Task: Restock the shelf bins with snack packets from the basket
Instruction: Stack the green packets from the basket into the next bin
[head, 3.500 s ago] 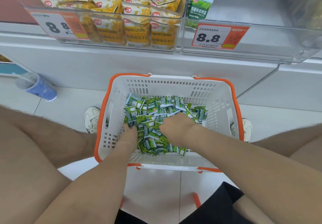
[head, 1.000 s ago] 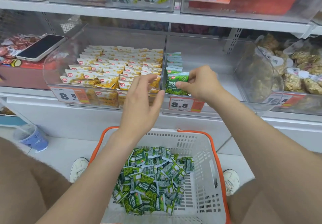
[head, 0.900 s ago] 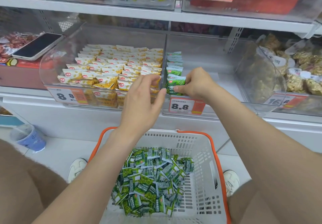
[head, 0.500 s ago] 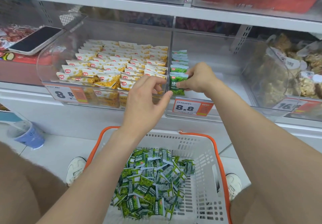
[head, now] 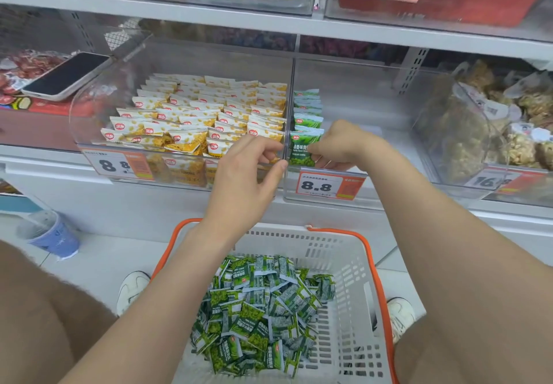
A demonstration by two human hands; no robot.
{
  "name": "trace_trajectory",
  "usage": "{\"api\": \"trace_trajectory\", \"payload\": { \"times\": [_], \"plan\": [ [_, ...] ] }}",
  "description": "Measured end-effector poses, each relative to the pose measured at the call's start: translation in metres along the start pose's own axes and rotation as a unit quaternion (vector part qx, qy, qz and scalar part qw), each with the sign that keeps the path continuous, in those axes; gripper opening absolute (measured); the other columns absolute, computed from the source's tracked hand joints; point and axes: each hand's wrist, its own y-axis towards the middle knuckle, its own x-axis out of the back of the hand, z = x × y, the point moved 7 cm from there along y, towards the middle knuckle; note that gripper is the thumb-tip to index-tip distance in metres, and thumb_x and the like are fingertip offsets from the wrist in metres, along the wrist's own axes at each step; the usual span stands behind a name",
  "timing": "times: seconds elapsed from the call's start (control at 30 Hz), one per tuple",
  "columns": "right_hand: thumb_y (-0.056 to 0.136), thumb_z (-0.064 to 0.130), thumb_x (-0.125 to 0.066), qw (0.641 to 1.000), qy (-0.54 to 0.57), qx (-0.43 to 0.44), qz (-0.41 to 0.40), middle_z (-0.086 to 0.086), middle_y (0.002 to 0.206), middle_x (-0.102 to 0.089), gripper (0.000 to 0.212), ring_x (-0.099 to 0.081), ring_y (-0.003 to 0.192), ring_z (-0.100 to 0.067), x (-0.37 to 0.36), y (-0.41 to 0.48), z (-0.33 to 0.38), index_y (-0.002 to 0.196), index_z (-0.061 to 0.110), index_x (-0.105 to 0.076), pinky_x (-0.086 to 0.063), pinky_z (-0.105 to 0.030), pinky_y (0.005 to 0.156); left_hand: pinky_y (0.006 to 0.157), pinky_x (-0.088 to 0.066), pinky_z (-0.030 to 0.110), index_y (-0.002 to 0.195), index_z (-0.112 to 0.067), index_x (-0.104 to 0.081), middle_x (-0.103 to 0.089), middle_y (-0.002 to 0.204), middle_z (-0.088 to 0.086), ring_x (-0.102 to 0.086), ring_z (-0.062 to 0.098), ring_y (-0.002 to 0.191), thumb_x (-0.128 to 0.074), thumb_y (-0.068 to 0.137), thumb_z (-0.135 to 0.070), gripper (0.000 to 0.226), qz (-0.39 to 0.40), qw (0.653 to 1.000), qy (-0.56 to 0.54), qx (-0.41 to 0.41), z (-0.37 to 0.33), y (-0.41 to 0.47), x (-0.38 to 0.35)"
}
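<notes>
Nearest: white basket (head: 353, 279) with orange rim, on the floor between two white shoes (head: 131, 289). Heaped toward its left side with loose green packets (head: 260, 309).

Left, on the floor: blue cup (head: 49, 234).

Above the basket: left hand (head: 245, 186), up at the front rim of the shelf bins. Fingers bent, tips at the clear wall between the two bins, thumb tip at the rim. Cannot tell whether anything is pinched.

Just right of it: right hand (head: 341, 144), fingers and thumb curled onto the right edge of one green packet (head: 300, 152). Packet upright in the near left corner of the right bin (head: 377, 105), against the dividing wall.

Just below that corner: price tag (head: 329, 185) marked 8.8, on the bin front.

Behind the held packet: row of green packets (head: 308, 108), standing one behind another along the bin's left wall.

Left bin (head: 89, 120): clear, filled with yellow-and-white packets (head: 209, 114) in overlapping rows.

Far left: dark phone (head: 67, 75), face up on the next bin's contents.

Far right: brownish wrapped snacks (head: 508, 132) in a further clear bin.
</notes>
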Motion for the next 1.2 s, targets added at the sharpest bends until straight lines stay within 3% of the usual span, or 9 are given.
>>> {"api": "trace_trajectory", "payload": {
  "times": [0.1, 0.2, 0.27, 0.37, 0.5, 0.7, 0.83, 1.03, 1.2],
  "plan": [
    [0.099, 0.022, -0.056, 1.000, 0.010, 0.008, 0.007, -0.012, 0.091, -0.076, 0.023, -0.075, 0.082, -0.029, 0.005, -0.014, -0.001, 0.104, 0.002, -0.066, -0.063, -0.044, 0.081, 0.087, -0.051, 0.031, 0.107, -0.014, -0.071, -0.065, 0.104, -0.003, -0.062, 0.010, 0.097, -0.075, 0.092, -0.011, 0.016, 0.005, 1.000, -0.007, -0.001, 0.000, -0.003, 0.005],
    [0.091, 0.004, -0.048, 0.985, -0.045, 0.091, -0.138, -0.016, 0.091, -0.069, 0.020, -0.061, 0.098, -0.039, 0.021, -0.037, 0.014, 0.092, 0.001, -0.067, -0.052, -0.041, 0.078, 0.093, -0.049, 0.028, 0.093, -0.011, -0.070, -0.062, 0.111, 0.002, -0.060, 0.013, 0.108, -0.073, 0.086, 0.002, 0.015, -0.063, 0.998, -0.003, 0.005, -0.003, -0.013, 0.018],
    [0.087, -0.003, -0.045, 0.959, -0.077, 0.156, -0.225, -0.009, 0.101, -0.072, 0.036, -0.056, 0.109, -0.034, 0.028, -0.069, 0.032, 0.104, 0.012, -0.072, -0.048, -0.037, 0.084, 0.089, -0.050, 0.034, 0.085, -0.009, -0.068, -0.058, 0.107, 0.006, -0.059, 0.022, 0.102, -0.070, 0.080, 0.008, 0.017, -0.129, 0.991, 0.018, 0.014, -0.003, -0.025, 0.029],
    [0.082, 0.008, -0.043, 0.928, -0.061, 0.248, -0.272, -0.004, 0.092, -0.074, 0.034, -0.064, 0.090, -0.029, 0.017, -0.123, 0.055, 0.092, 0.020, -0.072, -0.054, -0.039, 0.077, 0.078, -0.045, 0.032, 0.083, -0.009, -0.063, -0.055, 0.096, 0.006, -0.054, 0.021, 0.088, -0.067, 0.077, 0.006, 0.017, -0.167, 0.983, 0.042, 0.060, 0.011, -0.046, 0.034],
    [0.086, 0.022, -0.044, 0.919, -0.217, 0.313, -0.099, -0.007, 0.078, -0.066, 0.022, -0.064, 0.075, -0.033, -0.064, -0.159, 0.064, 0.088, 0.021, -0.066, -0.056, -0.039, 0.063, 0.071, -0.045, 0.032, 0.082, -0.025, -0.062, -0.060, 0.095, -0.002, -0.060, 0.020, 0.078, -0.068, 0.082, -0.004, 0.022, 0.018, 0.970, 0.094, 0.222, 0.078, -0.080, 0.004],
    [0.092, 0.002, -0.049, 0.835, -0.415, 0.289, 0.217, -0.004, 0.076, -0.044, 0.021, -0.048, 0.060, -0.022, -0.189, -0.171, 0.016, 0.077, 0.015, -0.047, -0.034, -0.030, 0.047, 0.074, -0.058, 0.038, 0.088, -0.016, -0.065, -0.071, 0.092, 0.006, -0.066, 0.027, 0.083, -0.062, 0.091, -0.012, 0.006, 0.343, 0.829, 0.240, 0.372, 0.157, -0.192, -0.038],
    [0.095, -0.002, -0.051, 0.814, -0.443, 0.273, 0.259, -0.004, 0.077, -0.044, 0.020, -0.046, 0.060, -0.019, -0.224, -0.161, -0.006, 0.082, 0.013, -0.044, -0.044, -0.033, 0.050, 0.073, -0.055, 0.036, 0.093, -0.013, -0.057, -0.068, 0.106, 0.009, -0.061, 0.026, 0.084, -0.064, 0.093, -0.022, 0.011, 0.408, 0.765, 0.322, 0.381, 0.187, -0.243, -0.047],
    [0.097, 0.001, -0.052, 0.791, -0.466, 0.271, 0.290, -0.003, 0.079, -0.041, 0.018, -0.043, 0.060, -0.018, -0.253, -0.142, -0.016, 0.086, 0.014, -0.047, -0.042, -0.032, 0.051, 0.103, -0.046, 0.041, 0.158, -0.008, -0.019, -0.016, 0.165, 0.011, -0.034, 0.033, 0.148, -0.065, 0.089, 0.005, 0.084, 0.405, 0.787, 0.249, 0.393, 0.232, -0.271, -0.082],
    [0.096, 0.001, -0.052, 0.788, -0.458, 0.277, 0.305, -0.003, 0.079, -0.041, 0.028, -0.045, 0.061, -0.018, -0.261, -0.135, -0.017, 0.077, 0.016, -0.039, -0.047, -0.035, 0.056, 0.104, -0.047, 0.036, 0.140, -0.005, -0.045, -0.043, 0.143, 0.017, -0.050, 0.031, 0.127, -0.056, 0.097, -0.006, 0.045, 0.447, 0.757, 0.349, 0.325, 0.247, -0.269, -0.092]
  ]
}}
